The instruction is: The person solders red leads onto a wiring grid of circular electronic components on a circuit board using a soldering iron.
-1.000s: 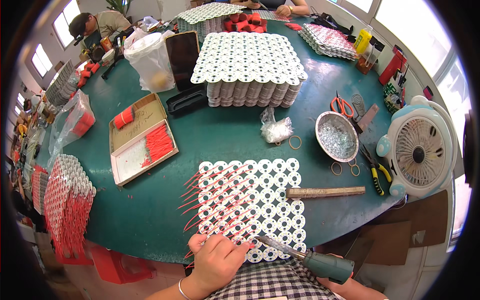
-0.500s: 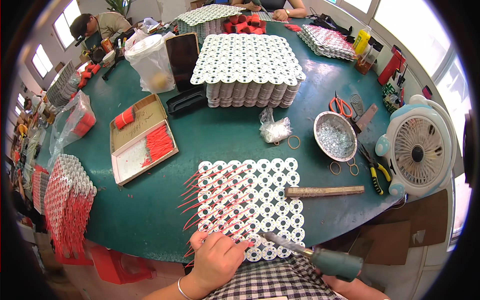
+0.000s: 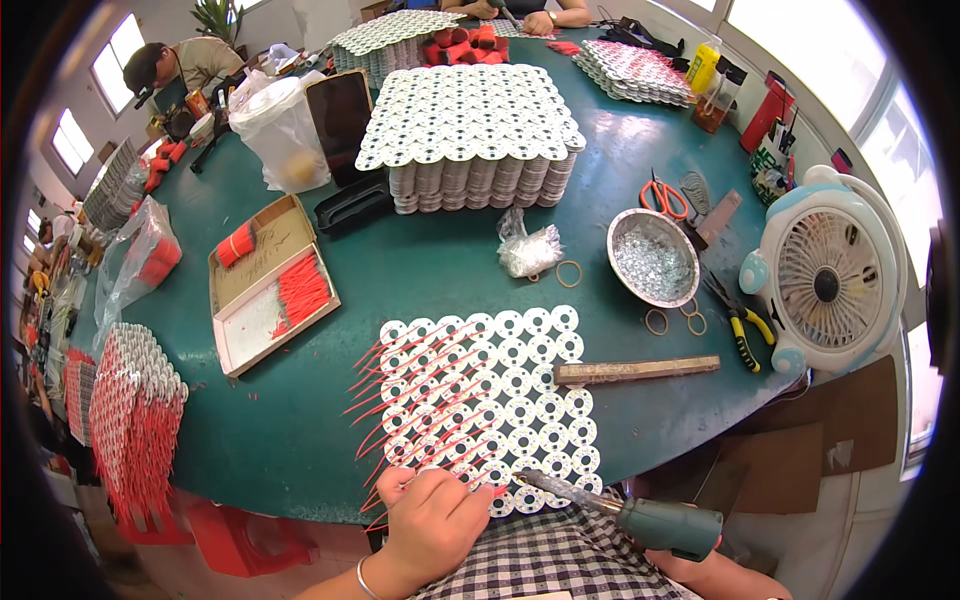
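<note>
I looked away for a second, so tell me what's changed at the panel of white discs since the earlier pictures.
Very little. The left hand stays pressed on the near edge of the white disc panel, holding a red wire. The soldering iron, whose handle runs toward the right forearm, keeps its tip at the same near row. Wooden stick, metal bowl and fan have not moved.

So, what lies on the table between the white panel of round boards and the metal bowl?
In the head view, a wooden stick lies flat between the panel and the metal bowl, with rubber bands nearer the bowl.
</note>
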Demonstrator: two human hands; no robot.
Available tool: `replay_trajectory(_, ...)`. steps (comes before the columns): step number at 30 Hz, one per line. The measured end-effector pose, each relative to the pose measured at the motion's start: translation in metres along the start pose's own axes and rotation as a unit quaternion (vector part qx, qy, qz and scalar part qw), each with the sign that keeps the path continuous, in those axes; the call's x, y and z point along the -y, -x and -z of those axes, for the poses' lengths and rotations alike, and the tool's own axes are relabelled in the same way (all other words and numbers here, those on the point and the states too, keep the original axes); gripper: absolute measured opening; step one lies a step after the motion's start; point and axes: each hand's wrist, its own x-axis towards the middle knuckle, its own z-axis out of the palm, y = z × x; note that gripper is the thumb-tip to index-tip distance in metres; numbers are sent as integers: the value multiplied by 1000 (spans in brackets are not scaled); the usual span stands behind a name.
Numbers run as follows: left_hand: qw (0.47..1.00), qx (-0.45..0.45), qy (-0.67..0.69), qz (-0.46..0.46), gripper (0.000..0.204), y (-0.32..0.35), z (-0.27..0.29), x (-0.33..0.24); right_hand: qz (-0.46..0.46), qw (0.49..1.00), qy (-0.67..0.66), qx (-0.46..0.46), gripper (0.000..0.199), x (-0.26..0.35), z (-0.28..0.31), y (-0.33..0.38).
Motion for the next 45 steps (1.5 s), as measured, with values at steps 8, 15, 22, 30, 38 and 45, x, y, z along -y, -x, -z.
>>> replay_trajectory(8,1000,17,-23,-5,12,2,-3,2,22,997,77,-1,30,-4,-6,0)
replay_trajectory(15,999,18,-40,-7,12,4,-3,1,23,993,113,8,32,-1,-7,-1)
replay_trajectory(22,997,32,-65,-36,9,0,1,1,-24,999,31,3,33,3,-9,-2)
replay_trajectory(30,995,58,-75,-41,7,-2,4,0,49,991,115,51,31,4,-6,-9)
replay_trajectory(38,995,58,-71,-30,8,-2,4,0,-77,992,-92,-29,40,-3,-6,8)
replay_trajectory(45,998,38,31,46,13,6,1,4,-91,969,-214,-86,42,1,-13,7)
